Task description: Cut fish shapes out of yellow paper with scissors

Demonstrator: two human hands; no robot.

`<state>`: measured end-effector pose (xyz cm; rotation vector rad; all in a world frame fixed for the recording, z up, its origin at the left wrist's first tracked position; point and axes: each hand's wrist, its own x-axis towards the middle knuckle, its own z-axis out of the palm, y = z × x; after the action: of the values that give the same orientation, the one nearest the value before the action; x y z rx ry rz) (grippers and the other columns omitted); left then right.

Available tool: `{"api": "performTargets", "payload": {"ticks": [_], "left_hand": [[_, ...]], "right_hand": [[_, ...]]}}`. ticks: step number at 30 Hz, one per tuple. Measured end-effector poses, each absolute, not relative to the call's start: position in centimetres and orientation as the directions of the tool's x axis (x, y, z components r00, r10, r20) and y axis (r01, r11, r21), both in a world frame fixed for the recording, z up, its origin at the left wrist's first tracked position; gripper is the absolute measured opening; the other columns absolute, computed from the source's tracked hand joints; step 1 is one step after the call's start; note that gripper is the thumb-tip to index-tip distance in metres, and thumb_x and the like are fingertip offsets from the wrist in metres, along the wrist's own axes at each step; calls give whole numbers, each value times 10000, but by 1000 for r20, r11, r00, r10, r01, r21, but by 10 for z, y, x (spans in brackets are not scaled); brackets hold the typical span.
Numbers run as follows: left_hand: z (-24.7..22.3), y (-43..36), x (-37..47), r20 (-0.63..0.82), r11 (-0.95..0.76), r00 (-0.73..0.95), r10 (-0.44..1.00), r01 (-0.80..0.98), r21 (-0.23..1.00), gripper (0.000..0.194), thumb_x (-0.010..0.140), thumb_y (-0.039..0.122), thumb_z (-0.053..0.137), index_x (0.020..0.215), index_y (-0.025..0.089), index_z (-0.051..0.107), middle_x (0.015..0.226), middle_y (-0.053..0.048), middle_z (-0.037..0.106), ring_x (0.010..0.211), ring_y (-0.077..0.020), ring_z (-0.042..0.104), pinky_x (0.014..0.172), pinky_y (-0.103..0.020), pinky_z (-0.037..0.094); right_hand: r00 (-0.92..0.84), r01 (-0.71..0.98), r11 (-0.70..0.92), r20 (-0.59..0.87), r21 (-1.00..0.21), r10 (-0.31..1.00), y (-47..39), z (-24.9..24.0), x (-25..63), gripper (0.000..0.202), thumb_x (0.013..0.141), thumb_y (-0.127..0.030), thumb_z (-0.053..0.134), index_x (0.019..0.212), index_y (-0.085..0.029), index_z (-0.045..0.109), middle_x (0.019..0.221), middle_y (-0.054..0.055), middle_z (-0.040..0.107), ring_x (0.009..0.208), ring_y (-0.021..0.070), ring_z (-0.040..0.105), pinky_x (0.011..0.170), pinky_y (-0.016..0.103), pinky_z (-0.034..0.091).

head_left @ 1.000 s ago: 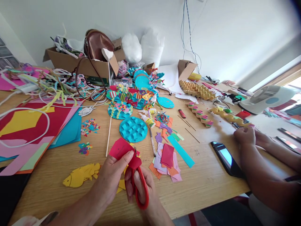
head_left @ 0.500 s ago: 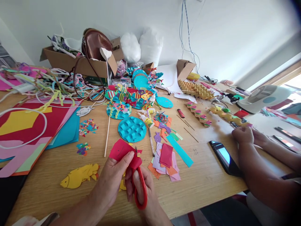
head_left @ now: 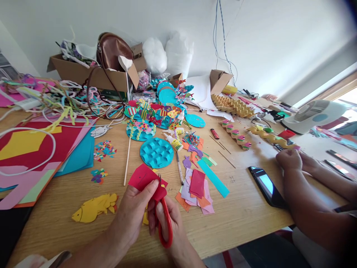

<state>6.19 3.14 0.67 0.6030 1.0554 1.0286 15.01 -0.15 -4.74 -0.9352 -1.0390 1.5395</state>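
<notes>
My left hand pinches a piece of red paper between thumb and fingers. Red-handled scissors are in my right hand, their dark blades at the right part of the paper. Beyond the paper lies a round turquoise piece with raised curls. To the left, yellow paper fish rest on the table, and small yellow bits show partly under my hands. Right of my hands is a pile of purple, pink, orange and red paper scraps, with a pen beside it.
At the right, another person's hands work near a phone and an egg-carton strip. Coloured sheets lie at the left. Behind are a cardboard box, glue bottles and a wooden stick.
The scissors and my right hand have shifted slightly left, and the red paper has turned a little. The blades sit slightly differently against it.
</notes>
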Motion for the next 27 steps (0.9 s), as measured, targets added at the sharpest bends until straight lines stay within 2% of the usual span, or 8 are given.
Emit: {"api": "performTargets", "payload": {"ticks": [5, 17, 21, 27], "left_hand": [[5, 30, 63, -415, 433, 137, 900, -408, 804, 271, 713, 411, 675, 626, 205, 522, 430, 76, 548, 261, -92, 465, 230, -176, 337], [5, 27, 68, -453, 460, 118, 884, -400, 793, 374, 640, 489, 726, 574, 197, 503, 389, 85, 487, 262, -86, 440, 209, -165, 324], [2, 26, 68, -473, 476, 118, 873, -411, 777, 384, 635, 492, 729, 535, 194, 509, 364, 77, 479, 254, -81, 418, 222, -170, 320], [-11, 22, 65, -476, 493, 140, 868, -354, 795, 491, 714, 527, 642, 400, 185, 486, 287, 47, 419, 240, -90, 398, 246, -187, 317]], "right_hand": [[-166, -309, -103, -53, -945, 985, -1, -49, 150, 455, 873, -612, 468, 709, -188, 485, 468, -58, 440, 389, 79, 375, 405, 187, 299], [-125, -292, -49, -12, -955, 992, -4, -52, 148, 450, 903, -580, 442, 683, -191, 491, 447, -60, 413, 393, 87, 379, 391, 188, 287], [-117, -305, -41, -5, -951, 993, -5, -51, 148, 451, 898, -590, 441, 688, -193, 480, 472, -51, 428, 402, 86, 368, 393, 193, 276], [-108, -328, -47, -12, -944, 994, -4, -48, 147, 448, 899, -585, 446, 690, -190, 484, 474, -53, 429, 401, 85, 350, 405, 203, 260]]}}
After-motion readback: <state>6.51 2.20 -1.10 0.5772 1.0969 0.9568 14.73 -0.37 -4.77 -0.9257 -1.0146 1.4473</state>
